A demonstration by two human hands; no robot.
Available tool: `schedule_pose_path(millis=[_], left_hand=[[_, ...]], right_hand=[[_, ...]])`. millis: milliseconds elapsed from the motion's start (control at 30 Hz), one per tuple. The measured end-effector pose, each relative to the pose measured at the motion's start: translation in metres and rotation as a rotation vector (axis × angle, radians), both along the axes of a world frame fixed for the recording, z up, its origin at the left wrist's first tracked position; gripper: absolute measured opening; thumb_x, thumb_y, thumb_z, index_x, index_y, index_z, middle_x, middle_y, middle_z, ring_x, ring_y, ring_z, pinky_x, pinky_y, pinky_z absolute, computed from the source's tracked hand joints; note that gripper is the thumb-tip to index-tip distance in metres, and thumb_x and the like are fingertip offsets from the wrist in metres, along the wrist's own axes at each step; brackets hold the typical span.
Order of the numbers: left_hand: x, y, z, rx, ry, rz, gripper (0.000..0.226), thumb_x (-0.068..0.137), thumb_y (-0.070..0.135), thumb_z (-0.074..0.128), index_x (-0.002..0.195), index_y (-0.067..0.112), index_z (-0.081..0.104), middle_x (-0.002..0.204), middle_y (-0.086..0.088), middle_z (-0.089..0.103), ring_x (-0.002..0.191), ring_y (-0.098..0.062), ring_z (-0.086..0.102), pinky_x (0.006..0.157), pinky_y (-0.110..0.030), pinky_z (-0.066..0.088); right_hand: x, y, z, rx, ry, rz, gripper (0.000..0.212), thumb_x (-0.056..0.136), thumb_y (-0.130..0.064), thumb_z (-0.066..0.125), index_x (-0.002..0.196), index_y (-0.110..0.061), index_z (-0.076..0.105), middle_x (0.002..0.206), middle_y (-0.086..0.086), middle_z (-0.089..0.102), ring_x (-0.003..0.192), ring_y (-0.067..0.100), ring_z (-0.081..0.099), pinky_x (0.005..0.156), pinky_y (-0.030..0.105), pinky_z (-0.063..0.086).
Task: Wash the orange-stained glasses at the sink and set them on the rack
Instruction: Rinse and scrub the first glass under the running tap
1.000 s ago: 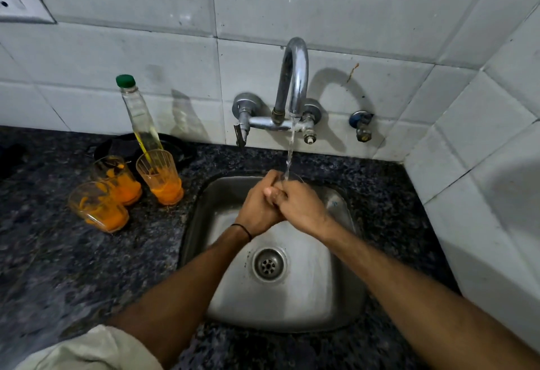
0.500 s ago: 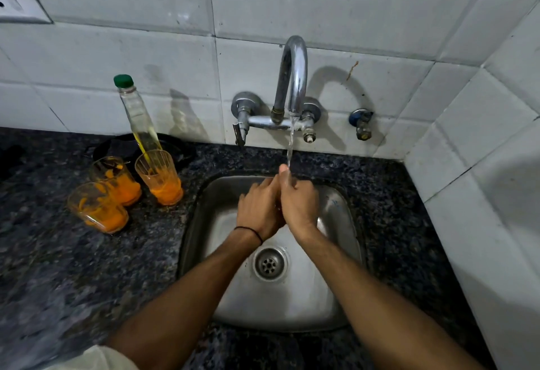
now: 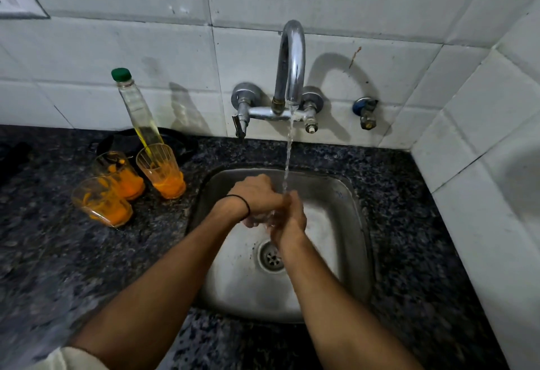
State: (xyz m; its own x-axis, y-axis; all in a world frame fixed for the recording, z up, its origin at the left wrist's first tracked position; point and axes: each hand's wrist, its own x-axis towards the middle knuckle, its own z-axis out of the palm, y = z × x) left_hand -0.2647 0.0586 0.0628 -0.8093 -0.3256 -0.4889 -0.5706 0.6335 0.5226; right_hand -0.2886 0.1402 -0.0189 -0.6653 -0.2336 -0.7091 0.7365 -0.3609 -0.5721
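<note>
Over the sink [image 3: 344, 194], head view, now: both hands rub together under the running tap [image 3: 290, 60]. The stream lands where the left hand [image 3: 257, 194] meets the right hand [image 3: 289, 217]. The left lies across on top, fingers curled down over the right, which stands edge-up beneath it. Neither holds a glass or anything else; each is closed only on the other. A black band sits on the left wrist.

Change since the two earlier frames: a second ago the hands were clasped knuckle to knuckle at the stream; half a second ago they were flattened palm to palm with fingertips pointing up at the spout. Now the left has turned over the right and both have dropped lower in the basin, nearer the drain [image 3: 271, 258]. Water flow looks unchanged.

The three glasses [image 3: 163, 171] stand on the dark counter [image 3: 43, 252], left of the sink, in the same cluster as before, upright or nearly so, each with orange residue at the bottom and smears up the wall. A green-capped bottle [image 3: 140, 112] stands just behind them. No rack is in view.

Judgement: this is a hand rinse ahead of the washing. No glass has been washed, so the task proper has not begun. Likely next need is a reach left for the nearest glass; wet hands on smooth glass could slip.
</note>
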Motion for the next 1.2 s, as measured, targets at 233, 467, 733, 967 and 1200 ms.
schedule_pose_path(millis=[233, 467, 733, 967, 1200], left_hand=[[0.005, 0.019, -0.023, -0.391, 0.180, -0.061, 0.037, 0.089, 0.049, 0.057, 0.073, 0.016, 0.064, 0.072, -0.005, 0.062, 0.070, -0.028, 0.062, 0.063, -0.032, 0.045], [0.036, 0.018, -0.047, 0.649, 0.254, 0.435, 0.027, 0.102, 0.041, 0.045, 0.124, 0.038, 0.060, 0.107, -0.005, 0.070, 0.082, -0.020, 0.070, 0.057, -0.029, 0.060], [0.034, 0.015, -0.078, 1.373, 0.089, 0.831, 0.033, 0.093, 0.042, 0.047, 0.081, 0.015, 0.061, 0.061, 0.000, 0.057, 0.046, -0.010, 0.049, 0.040, -0.019, 0.035], [0.026, 0.026, -0.092, 1.613, -0.004, 0.852, 0.066, 0.077, 0.073, 0.062, 0.083, 0.008, 0.066, 0.071, -0.010, 0.064, 0.058, -0.015, 0.059, 0.052, -0.012, 0.038], [0.010, 0.026, -0.094, 1.467, 0.304, 0.813, 0.041, 0.077, 0.046, 0.067, 0.102, 0.014, 0.065, 0.088, -0.008, 0.065, 0.077, -0.019, 0.062, 0.066, -0.028, 0.044]], right_hand=[[-0.001, -0.013, -0.018, -0.149, -0.147, 0.064, 0.025, 0.096, -0.025, 0.044, 0.085, -0.009, 0.060, 0.078, 0.010, 0.063, 0.073, 0.020, 0.063, 0.067, 0.033, 0.048], [-0.023, -0.004, 0.001, 0.243, 0.044, 0.073, 0.022, 0.085, -0.028, 0.074, 0.090, -0.007, 0.070, 0.088, 0.014, 0.073, 0.074, 0.027, 0.070, 0.059, 0.032, 0.054], [-0.009, -0.003, 0.023, 0.774, 1.039, 0.429, 0.031, 0.096, -0.042, 0.059, 0.075, -0.021, 0.054, 0.076, -0.005, 0.051, 0.074, 0.013, 0.050, 0.064, 0.029, 0.043], [-0.023, 0.017, 0.023, 0.952, 1.827, 0.460, 0.035, 0.096, -0.033, 0.052, 0.064, -0.022, 0.046, 0.057, -0.004, 0.043, 0.057, 0.013, 0.037, 0.078, 0.038, 0.038], [-0.028, 0.042, 0.068, 1.159, 1.570, 1.110, 0.040, 0.103, -0.046, 0.043, 0.085, -0.018, 0.065, 0.087, 0.008, 0.070, 0.082, 0.023, 0.061, 0.078, 0.032, 0.037]])
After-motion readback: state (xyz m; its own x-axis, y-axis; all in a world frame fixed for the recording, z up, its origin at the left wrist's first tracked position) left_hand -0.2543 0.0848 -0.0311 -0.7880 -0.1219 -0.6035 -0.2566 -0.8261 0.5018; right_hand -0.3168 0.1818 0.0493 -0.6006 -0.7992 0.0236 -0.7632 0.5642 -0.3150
